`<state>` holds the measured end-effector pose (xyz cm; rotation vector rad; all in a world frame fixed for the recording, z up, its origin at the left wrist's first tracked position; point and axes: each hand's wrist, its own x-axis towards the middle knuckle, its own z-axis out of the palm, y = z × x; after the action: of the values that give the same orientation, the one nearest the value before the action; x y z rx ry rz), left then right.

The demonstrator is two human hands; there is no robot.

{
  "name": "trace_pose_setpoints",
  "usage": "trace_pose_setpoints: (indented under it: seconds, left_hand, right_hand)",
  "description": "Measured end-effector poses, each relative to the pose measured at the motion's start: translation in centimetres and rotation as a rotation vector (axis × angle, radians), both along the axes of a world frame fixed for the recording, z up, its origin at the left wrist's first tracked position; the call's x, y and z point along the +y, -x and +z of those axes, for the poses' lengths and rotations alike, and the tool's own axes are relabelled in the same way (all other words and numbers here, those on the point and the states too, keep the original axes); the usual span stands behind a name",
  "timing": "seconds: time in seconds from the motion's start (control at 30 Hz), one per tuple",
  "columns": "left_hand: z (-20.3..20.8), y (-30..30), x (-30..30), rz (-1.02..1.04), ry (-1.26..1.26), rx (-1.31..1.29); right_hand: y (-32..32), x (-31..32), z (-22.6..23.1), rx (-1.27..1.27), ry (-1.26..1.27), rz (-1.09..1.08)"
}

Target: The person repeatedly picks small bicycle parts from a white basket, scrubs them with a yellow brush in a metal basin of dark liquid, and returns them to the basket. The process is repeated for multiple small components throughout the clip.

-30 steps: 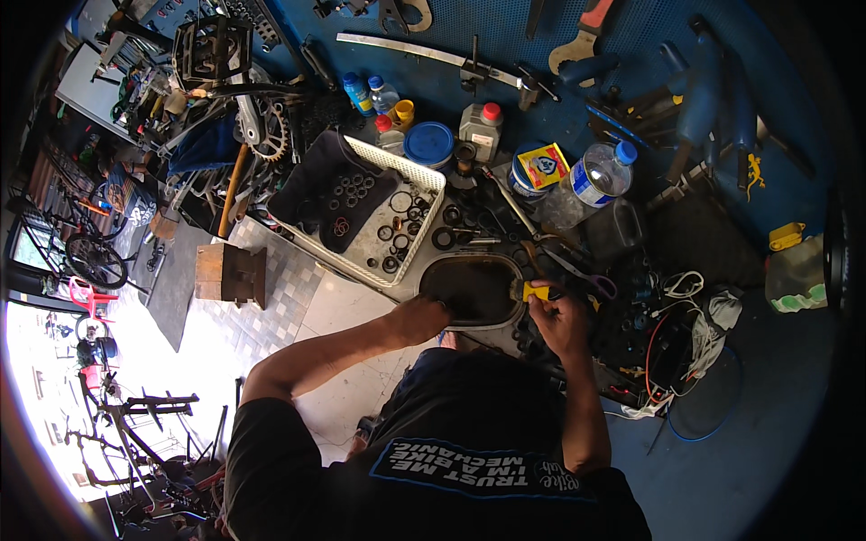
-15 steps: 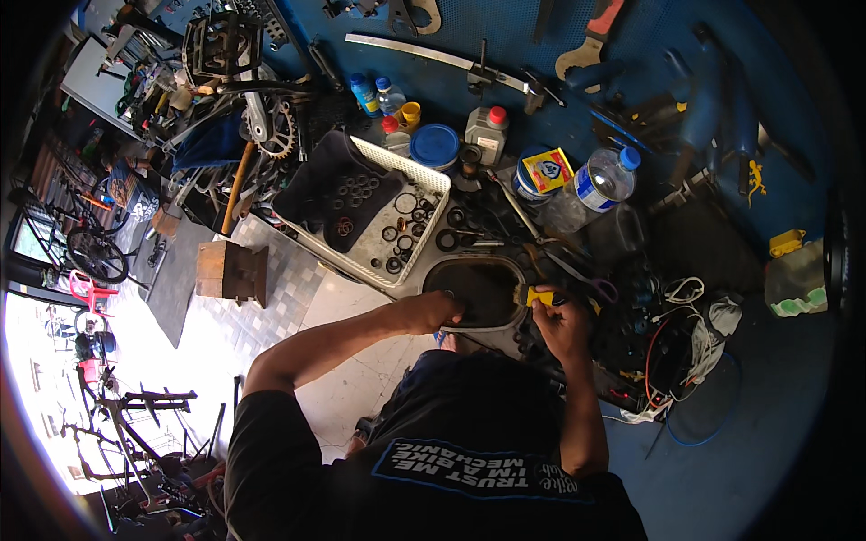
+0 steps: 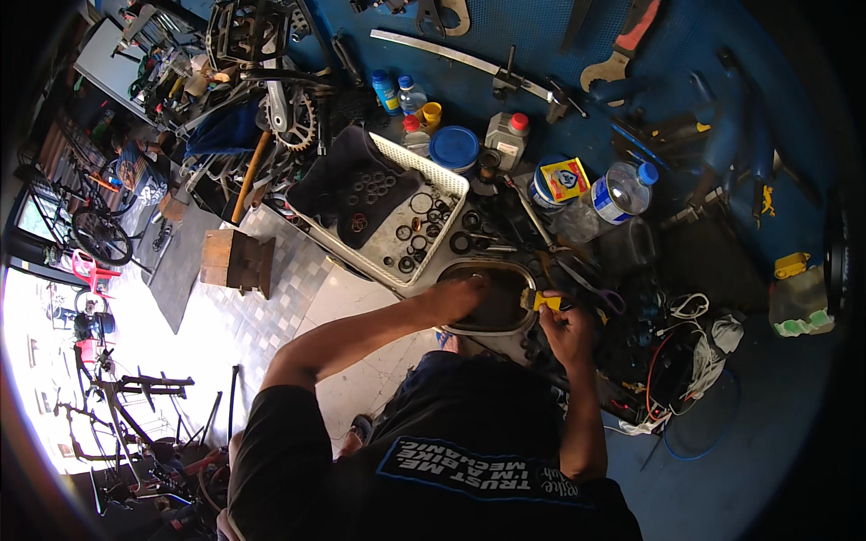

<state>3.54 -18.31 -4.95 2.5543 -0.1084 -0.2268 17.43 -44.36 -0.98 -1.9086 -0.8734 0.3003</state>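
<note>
The left hand (image 3: pixel 465 296) is now brought farther over the oval basin (image 3: pixel 498 307), its fingers' state indiscernible, while the yellow-handled brush (image 3: pixel 547 300) is kept pinched by the right hand's (image 3: pixel 568 334) fingers at the basin's right rim, so the inside is seemingly reached from both sides.

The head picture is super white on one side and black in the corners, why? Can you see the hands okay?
Head view: strong light washes out the floor at left; head view: the fisheye lens likely darkens the corners; head view: the left hand looks dim against the dark tub, while the right hand shows clearly, holding a bright yellow brush.
</note>
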Motion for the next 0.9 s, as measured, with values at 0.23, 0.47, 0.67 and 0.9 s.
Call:
trace_pose_setpoints:
  seconds: [0.23,0.47,0.67,0.9]
  left_hand:
    - [-3.0,-0.2,-1.4,-0.096,-0.25,-0.184]
    - [-2.5,-0.1,-1.2,-0.085,-0.323,-0.17]
    - [2.6,0.2,-0.7,-0.023,-0.16,-0.129]
    - [5.7,-1.7,7.9,0.212,0.165,-0.368]
  right_hand:
    - [-0.1,-0.7,-0.3,0.002,0.051,-0.036]
    - [-0.5,-0.4,-0.4,-0.004,0.032,-0.026]
    - [-0.7,-0.1,0.1,-0.009,0.036,0.0]
    - [-0.7,-0.2,0.0,-0.039,0.019,-0.017]
